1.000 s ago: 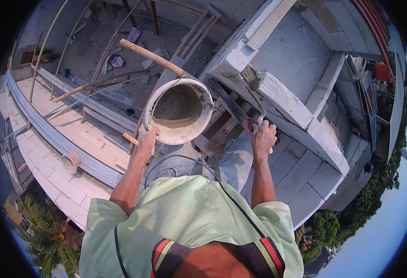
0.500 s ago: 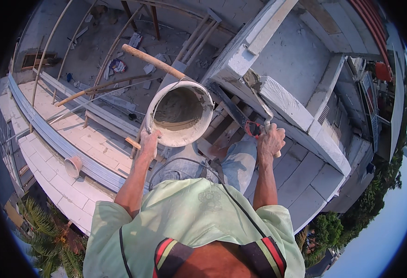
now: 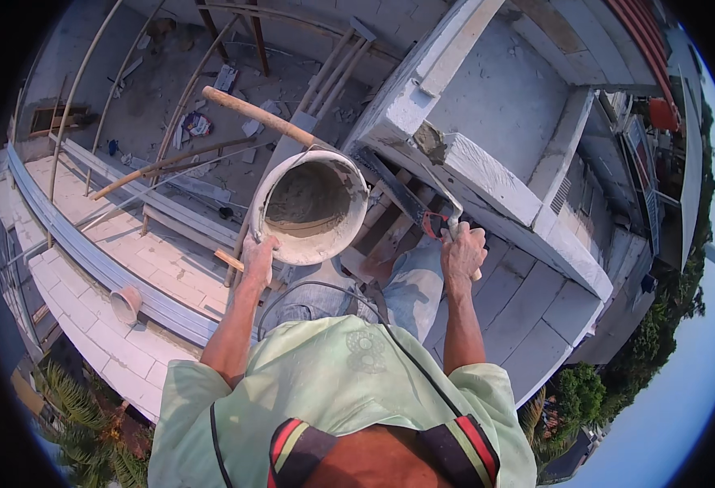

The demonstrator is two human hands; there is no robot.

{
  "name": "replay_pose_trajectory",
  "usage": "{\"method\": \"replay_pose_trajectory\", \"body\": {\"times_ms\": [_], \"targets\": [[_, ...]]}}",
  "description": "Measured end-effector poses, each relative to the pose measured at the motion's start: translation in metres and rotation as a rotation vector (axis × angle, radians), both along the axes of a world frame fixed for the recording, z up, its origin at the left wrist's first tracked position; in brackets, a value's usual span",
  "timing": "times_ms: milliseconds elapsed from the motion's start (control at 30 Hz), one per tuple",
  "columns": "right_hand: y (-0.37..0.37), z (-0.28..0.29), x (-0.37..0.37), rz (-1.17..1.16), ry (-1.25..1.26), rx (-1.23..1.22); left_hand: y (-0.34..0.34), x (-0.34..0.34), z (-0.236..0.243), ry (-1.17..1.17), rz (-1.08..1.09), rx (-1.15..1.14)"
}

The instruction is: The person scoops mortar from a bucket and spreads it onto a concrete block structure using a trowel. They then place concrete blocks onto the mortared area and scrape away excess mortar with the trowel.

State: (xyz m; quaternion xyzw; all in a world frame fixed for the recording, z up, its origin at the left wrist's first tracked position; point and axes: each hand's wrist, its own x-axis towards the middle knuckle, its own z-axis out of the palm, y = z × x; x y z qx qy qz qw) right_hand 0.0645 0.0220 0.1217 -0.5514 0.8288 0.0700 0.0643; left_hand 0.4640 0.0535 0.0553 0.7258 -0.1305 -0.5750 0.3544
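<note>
My left hand grips the rim of a white bucket with wet grey mortar inside. My right hand is closed round a trowel, its thin metal tip up by a mortar patch in a gap along the pale block wall. A saw with a red handle lies just left of the trowel, below that wall. Behind the bucket, a long wooden pole slants up to the left.
Left are a block ledge, long metal lengths, a small pale container and bent poles. Below lies a floor with scattered debris. A recessed block enclosure is at upper right, treetops beyond the edge.
The trowel has tilted slightly in my right hand, which stays beside the wall. The whole view has shifted a little; the bucket stays in my left hand.
</note>
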Motion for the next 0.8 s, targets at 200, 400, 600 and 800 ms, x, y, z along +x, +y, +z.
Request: {"method": "replay_pose_trajectory", "body": {"times_ms": [200, 400, 600, 800], "targets": [[-0.014, -0.002, -0.006, -0.062, -0.028, 0.001, 0.004, -0.002, 0.005, 0.053, -0.002, -0.109], [-0.011, 0.030, -0.007, -0.090, -0.118, -0.066, -0.002, 0.005, 0.004, 0.100, -0.009, -0.114], [-0.003, 0.055, 0.008, -0.234, -0.216, -0.148, -0.018, -0.003, 0.008, 0.051, -0.086, -0.150], [0.013, 0.067, 0.036, -0.080, -0.451, 0.003, -0.028, -0.016, 0.010, 0.035, -0.147, -0.136]]}}
